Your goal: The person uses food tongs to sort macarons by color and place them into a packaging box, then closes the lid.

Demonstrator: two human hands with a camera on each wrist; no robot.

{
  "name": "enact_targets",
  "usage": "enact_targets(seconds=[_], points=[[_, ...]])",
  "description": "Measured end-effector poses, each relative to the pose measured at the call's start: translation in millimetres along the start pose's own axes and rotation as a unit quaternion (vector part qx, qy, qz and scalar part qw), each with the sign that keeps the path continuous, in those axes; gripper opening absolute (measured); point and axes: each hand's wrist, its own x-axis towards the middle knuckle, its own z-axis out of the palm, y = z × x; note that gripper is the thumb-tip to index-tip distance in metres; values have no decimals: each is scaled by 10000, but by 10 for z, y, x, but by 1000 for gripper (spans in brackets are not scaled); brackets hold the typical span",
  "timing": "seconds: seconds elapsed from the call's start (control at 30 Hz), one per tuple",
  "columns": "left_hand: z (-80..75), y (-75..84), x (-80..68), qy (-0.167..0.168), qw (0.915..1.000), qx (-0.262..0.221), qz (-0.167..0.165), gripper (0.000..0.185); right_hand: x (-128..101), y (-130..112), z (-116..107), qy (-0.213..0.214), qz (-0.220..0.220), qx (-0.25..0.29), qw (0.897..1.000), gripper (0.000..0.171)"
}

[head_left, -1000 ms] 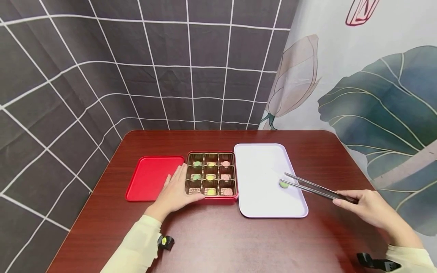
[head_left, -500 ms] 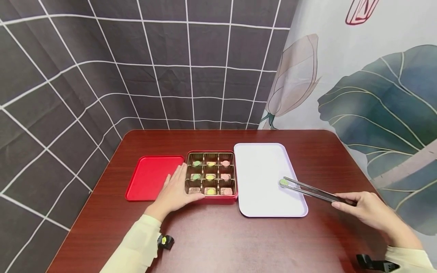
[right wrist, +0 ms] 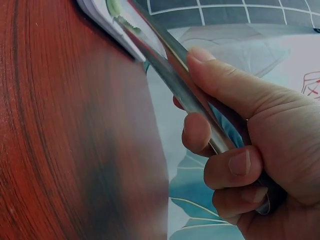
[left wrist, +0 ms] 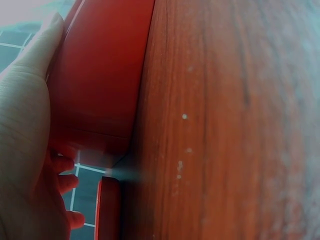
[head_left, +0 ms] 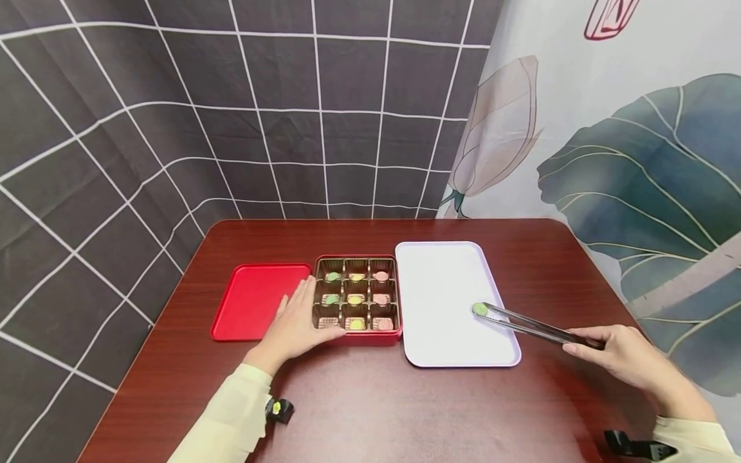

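Observation:
My left hand rests at the front-left corner of a red box, straight fingers along its left side and thumb along the front rim. A dark divided insert inside bears small round green, yellow and pink sweets; its front-left compartment shows only a ribbed bottom. My right hand grips metal tongs, fingers curled round the handle in the right wrist view. Between the tong tips, over the white tray, is a round green sweet.
A red lid lies flat left of the box, partly behind my left hand. The tray stands close against the box's right side. All lie on a brown wooden table, with a dark checked curtain behind.
The tong tips have come together around the green sweet, which has shifted very slightly left. My right hand has moved a little left; my left hand stays on the box.

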Motion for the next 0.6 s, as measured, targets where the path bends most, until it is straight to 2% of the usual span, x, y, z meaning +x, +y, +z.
enact_targets(seconds=[0.17,0.6], points=[[-16,8,-4,7,10000,8,11,126,30,-9,18,148,-186,4,9997,38],[-19,15,-15,5,10000,-6,-12,125,38,-14,29,198,-339,-152,9991,32]])
